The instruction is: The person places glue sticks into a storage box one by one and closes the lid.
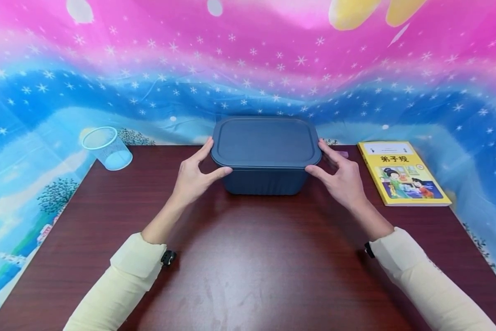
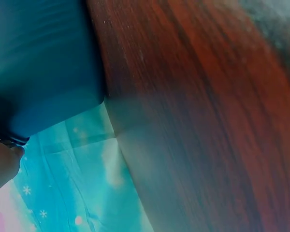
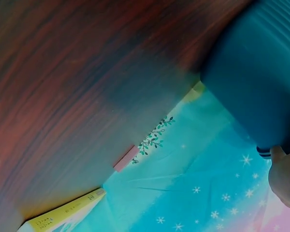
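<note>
Two cream sleeves [image 1: 124, 280] reach in from the near edge over the dark red bench [image 1: 248, 257]. The left hand [image 1: 196, 177] sits at the left end of a dark blue box [image 1: 266, 154], thumb pressed under the lid rim at the near left corner and fingers [image 1: 204, 149] stretched up along the lid's left edge; the right hand [image 1: 341, 177] mirrors it at the right end, thumb at the near right corner, fingers [image 1: 328, 149] laid along the right edge. Both hands are spread and only lightly bent, pinching the lid [image 1: 266, 140] at its rim between thumb and fingers. The box stands at the middle of the bench toward its far edge, lid seated flat on top. In the left wrist view a fingertip [image 2: 2, 164] touches the box's rim; the right wrist view shows the same on its side, with a small pink strip [image 3: 125, 158] lying at the bench's far edge. A clear cup [image 1: 107, 148] stands tilted at the far left corner, well apart from the box. A yellow book [image 1: 403, 172] lies flat on the right, near the right hand but not touching it. A pink and blue starred cloth [image 1: 248, 69] hangs behind.
</note>
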The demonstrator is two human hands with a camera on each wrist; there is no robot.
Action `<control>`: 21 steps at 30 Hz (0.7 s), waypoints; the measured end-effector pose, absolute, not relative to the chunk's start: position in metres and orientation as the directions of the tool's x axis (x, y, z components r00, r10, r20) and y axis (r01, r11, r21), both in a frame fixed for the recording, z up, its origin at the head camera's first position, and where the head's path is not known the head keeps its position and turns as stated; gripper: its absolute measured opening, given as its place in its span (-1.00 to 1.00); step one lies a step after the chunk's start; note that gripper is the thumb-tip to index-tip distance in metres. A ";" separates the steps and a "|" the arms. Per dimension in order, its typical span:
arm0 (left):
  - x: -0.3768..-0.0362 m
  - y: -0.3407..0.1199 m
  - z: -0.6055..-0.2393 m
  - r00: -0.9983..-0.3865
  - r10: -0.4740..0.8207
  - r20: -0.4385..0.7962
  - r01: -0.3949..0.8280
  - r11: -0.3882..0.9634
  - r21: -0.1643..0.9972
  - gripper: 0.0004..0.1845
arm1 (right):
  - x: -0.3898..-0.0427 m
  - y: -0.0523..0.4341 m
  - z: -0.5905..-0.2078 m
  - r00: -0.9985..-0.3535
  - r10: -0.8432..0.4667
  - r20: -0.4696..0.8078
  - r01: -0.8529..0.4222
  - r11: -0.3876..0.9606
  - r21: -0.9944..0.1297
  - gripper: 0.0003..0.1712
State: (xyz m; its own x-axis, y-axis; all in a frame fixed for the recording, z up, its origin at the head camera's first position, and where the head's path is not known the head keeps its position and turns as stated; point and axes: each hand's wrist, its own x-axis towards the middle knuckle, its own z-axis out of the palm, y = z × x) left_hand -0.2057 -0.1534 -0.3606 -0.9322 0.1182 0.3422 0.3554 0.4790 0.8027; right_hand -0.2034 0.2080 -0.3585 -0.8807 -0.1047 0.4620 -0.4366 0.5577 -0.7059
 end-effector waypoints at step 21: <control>-0.207 -0.156 -0.364 -0.929 0.142 0.343 0.363 0.538 0.761 -0.04 | -0.204 0.217 -0.354 -0.872 -0.209 0.442 -0.449 0.702 -0.553 -0.16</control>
State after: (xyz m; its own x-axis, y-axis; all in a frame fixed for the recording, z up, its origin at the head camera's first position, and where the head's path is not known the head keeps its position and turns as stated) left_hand -0.2072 -0.1562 -0.3639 -0.9286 0.1422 0.3427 0.3632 0.5375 0.7611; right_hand -0.2044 0.2165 -0.3540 -0.8723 -0.2092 0.4419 -0.4486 0.7019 -0.5533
